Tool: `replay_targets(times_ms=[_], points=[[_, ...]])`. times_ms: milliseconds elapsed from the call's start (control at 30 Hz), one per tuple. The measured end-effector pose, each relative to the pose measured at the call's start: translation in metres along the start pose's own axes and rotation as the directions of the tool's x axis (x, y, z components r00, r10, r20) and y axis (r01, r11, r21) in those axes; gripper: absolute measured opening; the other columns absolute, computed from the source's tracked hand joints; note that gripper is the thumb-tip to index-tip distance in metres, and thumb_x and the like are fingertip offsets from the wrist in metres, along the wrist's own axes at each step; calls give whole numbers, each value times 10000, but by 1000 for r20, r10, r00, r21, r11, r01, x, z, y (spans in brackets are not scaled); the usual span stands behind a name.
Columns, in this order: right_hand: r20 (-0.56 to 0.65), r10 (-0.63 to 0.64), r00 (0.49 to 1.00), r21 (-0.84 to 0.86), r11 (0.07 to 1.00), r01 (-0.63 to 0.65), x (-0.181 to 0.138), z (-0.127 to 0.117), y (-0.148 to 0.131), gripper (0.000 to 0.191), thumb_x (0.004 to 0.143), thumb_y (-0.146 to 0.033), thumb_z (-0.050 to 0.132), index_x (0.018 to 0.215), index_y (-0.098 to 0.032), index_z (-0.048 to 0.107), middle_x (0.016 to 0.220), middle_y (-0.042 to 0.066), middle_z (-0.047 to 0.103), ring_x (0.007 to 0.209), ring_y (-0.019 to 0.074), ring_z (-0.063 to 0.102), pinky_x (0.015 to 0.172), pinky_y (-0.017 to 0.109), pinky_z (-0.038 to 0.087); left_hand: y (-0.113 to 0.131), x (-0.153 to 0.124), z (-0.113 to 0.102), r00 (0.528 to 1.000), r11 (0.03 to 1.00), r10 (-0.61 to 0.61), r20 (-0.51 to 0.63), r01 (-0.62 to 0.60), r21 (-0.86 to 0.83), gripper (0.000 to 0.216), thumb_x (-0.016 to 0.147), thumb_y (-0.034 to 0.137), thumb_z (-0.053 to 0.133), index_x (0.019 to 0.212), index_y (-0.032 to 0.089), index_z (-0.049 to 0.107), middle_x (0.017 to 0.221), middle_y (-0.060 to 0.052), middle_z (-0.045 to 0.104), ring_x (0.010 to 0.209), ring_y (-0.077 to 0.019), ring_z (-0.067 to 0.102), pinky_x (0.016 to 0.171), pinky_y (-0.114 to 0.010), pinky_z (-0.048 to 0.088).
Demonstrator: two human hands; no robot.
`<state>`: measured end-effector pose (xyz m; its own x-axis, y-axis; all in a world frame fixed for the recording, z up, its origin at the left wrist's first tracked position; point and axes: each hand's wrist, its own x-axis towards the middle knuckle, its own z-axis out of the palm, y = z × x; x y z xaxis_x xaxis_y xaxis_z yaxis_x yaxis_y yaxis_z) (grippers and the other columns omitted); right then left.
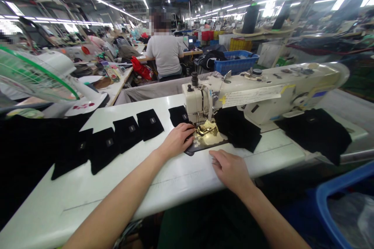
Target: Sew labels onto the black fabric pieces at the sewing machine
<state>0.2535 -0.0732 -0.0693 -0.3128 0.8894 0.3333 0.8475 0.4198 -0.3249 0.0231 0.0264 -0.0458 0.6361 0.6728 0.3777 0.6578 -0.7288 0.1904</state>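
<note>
My left hand [179, 137] is at the left side of the needle area of a cream sewing machine [195, 99]. Its fingers are bent together by the presser foot [206, 129]; whatever they pinch is too small to make out. Lower right, my right hand [230, 168] rests at the front of the metal needle plate [201, 146], index finger forward and the others curled under, their contents hidden. Just beyond my left fingers lies a black fabric piece [177, 115] with a small light label. More black fabric [238, 128] lies under the machine arm.
Several labelled black pieces [127, 131] lie in a row on the white table [172, 183]. Black cloth [317, 132] lies at the right end. A fan [35, 74] stands left, a blue bin [321, 202] lower right. A person [165, 52] sits ahead.
</note>
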Motion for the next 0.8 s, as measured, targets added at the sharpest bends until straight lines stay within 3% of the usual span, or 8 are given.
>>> replay_targets(times_ms=[233, 400, 567, 700, 800], points=[[-49, -30, 998, -4, 1000, 30, -2, 2, 2, 350, 777, -43, 547, 1053, -203, 691, 835, 13, 719, 738, 175, 675, 641, 255, 432, -6, -4, 5, 998, 997, -58, -10, 58, 48, 369, 992, 297, 493, 1276, 118, 648, 1352, -176, 612, 1298, -314, 543, 1107, -531, 459], [-73, -44, 996, 1, 999, 44, -3, 3, 3, 345, 767, -44, 554, 1041, -201, 692, 831, 12, 719, 723, 175, 672, 633, 261, 430, 7, -33, -9, 999, 1000, 8, 51, -7, -19, 352, 973, 169, 467, 1262, 164, 667, 1380, -131, 609, 1323, -289, 537, 1085, -492, 498], [-93, -52, 994, 2, 999, 53, -3, 3, 4, 338, 758, -54, 566, 1032, -202, 697, 815, 5, 716, 707, 180, 671, 622, 268, 427, 24, -59, -18, 999, 999, -1, 50, 3, -34, 400, 954, 118, 470, 1314, 192, 627, 1421, -111, 578, 1336, -276, 526, 1089, -483, 499], [-99, -60, 993, 15, 998, 62, -3, 4, 4, 334, 764, -53, 559, 1033, -195, 696, 812, 4, 713, 707, 181, 674, 623, 273, 432, 28, -57, -15, 999, 999, -15, 48, 13, 30, 378, 971, 137, 457, 1316, 167, 611, 1390, -118, 597, 1299, -278, 547, 1065, -480, 512], [-99, -58, 993, 21, 998, 61, -4, 4, 5, 345, 767, -51, 559, 1049, -196, 693, 823, 4, 717, 720, 181, 678, 633, 271, 438, 29, -45, -14, 995, 990, -89, 38, 84, 112, 337, 984, 204, 482, 1284, 144, 622, 1287, -136, 641, 1178, -282, 598, 1003, -474, 537]])
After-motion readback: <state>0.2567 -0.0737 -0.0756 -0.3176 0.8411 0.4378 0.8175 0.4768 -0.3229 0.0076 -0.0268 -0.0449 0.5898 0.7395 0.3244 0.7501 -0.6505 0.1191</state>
